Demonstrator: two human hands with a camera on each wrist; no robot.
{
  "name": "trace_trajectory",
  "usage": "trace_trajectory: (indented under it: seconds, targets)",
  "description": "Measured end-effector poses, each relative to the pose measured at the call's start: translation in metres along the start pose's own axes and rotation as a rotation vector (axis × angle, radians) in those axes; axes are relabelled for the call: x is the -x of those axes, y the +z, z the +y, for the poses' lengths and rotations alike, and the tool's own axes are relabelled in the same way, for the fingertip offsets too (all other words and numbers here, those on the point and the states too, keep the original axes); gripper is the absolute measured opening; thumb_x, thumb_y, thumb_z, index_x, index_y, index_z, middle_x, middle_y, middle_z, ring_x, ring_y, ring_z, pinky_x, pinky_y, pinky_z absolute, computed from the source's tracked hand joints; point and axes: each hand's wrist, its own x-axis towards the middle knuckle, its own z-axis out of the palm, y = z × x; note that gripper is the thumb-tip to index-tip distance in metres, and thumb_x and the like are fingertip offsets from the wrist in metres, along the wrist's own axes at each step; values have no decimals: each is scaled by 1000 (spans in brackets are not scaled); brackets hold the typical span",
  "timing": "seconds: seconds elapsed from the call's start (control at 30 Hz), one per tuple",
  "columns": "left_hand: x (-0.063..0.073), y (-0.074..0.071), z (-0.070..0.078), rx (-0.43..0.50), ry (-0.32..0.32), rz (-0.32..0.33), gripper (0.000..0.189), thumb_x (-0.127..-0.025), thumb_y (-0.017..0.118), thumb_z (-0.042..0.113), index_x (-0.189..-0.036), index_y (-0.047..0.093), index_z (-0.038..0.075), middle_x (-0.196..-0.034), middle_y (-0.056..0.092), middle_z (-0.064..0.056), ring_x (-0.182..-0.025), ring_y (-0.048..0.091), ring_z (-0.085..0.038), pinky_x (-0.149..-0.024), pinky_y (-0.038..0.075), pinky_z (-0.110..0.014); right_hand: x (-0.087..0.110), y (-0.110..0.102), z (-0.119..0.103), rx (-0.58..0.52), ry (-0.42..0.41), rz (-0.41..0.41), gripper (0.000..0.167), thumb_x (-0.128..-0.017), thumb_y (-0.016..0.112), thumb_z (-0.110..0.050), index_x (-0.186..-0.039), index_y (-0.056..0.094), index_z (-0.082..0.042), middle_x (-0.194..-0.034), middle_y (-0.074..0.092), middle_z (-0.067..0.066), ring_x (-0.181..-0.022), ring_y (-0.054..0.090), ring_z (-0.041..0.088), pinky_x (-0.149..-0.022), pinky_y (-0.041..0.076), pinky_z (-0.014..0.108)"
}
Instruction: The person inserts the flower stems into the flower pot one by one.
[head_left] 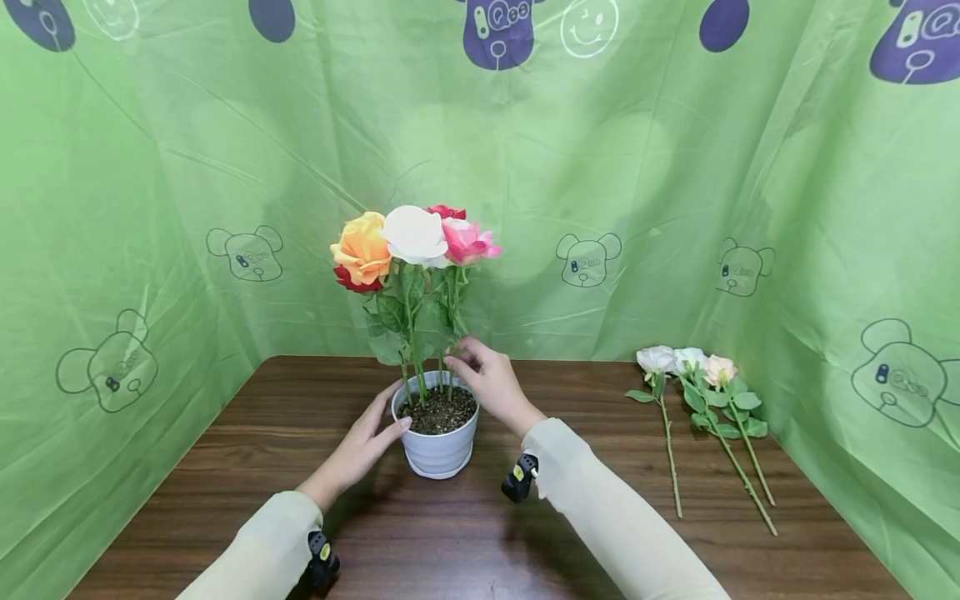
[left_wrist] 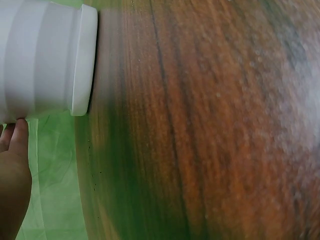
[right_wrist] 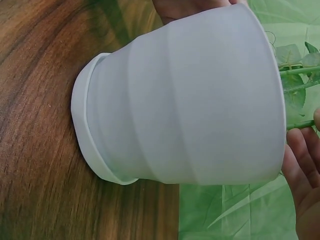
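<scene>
A white ribbed flowerpot (head_left: 441,450) filled with dark soil (head_left: 442,415) stands on its saucer on the table. My left hand (head_left: 366,437) grips its left side, thumb at the rim and fingers along the outer wall. Upright in the soil are several roses: an orange rose (head_left: 363,248), a white rose (head_left: 415,236), a pink rose (head_left: 468,241) and red ones partly hidden behind. Just above the pot's right rim, my right hand (head_left: 497,387) pinches a green rose stem beneath the pink bloom. The right wrist view shows thumb and fingers at that stem (right_wrist: 300,124).
Three cut roses lie at the table's right: a white rose (head_left: 657,360), another white rose (head_left: 688,360) and a peach rose (head_left: 721,371), stems pointing toward the front. Green printed cloth (head_left: 585,167) hangs behind and on both sides of the brown wooden table (head_left: 247,433).
</scene>
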Motion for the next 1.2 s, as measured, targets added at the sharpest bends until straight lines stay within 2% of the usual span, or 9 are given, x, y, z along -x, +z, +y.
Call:
trace_trajectory:
  seconds: [0.17,0.3,0.5,0.53,0.67,0.83,0.97,1.2]
  targets:
    - [0,-1,-1,-12,-4,-2,64,-102,59,23,-157,29,12,-155,37,-20,-141,36,-38,-112,27,-60,3,4,2,28,4,-8,6,-98,68,-21,-97,67,-15,-69,61,-5,-59,53,8,-55,45,26]
    - [0,-1,-3,-27,-11,-4,63,-102,58,26,-158,29,14,-156,36,-19,-142,34,-37,-113,25,-60,6,7,4,75,29,-22,12,-99,67,-23,-89,63,-16,-69,59,-7,-60,52,8,-55,44,26]
    - [0,-1,-3,-27,-12,-5,64,-102,58,26,-158,29,13,-156,37,-19,-142,34,-37,-113,25,-60,7,9,4,97,34,-34,8,-98,67,-21,-93,67,-15,-76,66,-8,-67,58,7,-62,49,27]
    - [1,-1,3,-23,-9,-5,64,-102,58,24,-157,29,10,-155,37,-20,-141,35,-39,-112,25,-61,7,9,5,100,37,-37,7,-98,68,-21,-94,68,-15,-77,67,-9,-68,59,7,-63,50,27]
    - [1,0,4,-11,2,0,66,-101,59,19,-157,28,6,-154,37,-23,-140,37,-41,-111,27,-62,7,10,7,113,56,-47,7,-97,69,-21,-93,69,-15,-78,67,-10,-70,61,6,-67,51,26]
    - [0,1,0,-2,-5,4,66,-100,60,19,-158,28,9,-153,38,-23,-138,40,-40,-111,29,-60,6,8,8,120,58,-71,8,-96,70,-22,-92,68,-15,-80,67,-8,-72,61,8,-68,51,26]
    - [0,1,0,4,-5,6,66,-100,60,18,-158,28,8,-153,38,-24,-138,40,-41,-111,28,-61,5,7,8,120,53,-84,10,-95,71,-22,-89,67,-15,-79,65,-7,-71,59,8,-66,51,25]
    - [0,0,3,4,2,0,65,-101,60,20,-157,29,10,-155,36,-23,-140,35,-41,-112,26,-61,4,7,9,151,55,-95,19,-94,73,-25,-81,61,-18,-67,56,-8,-61,51,7,-57,46,24]
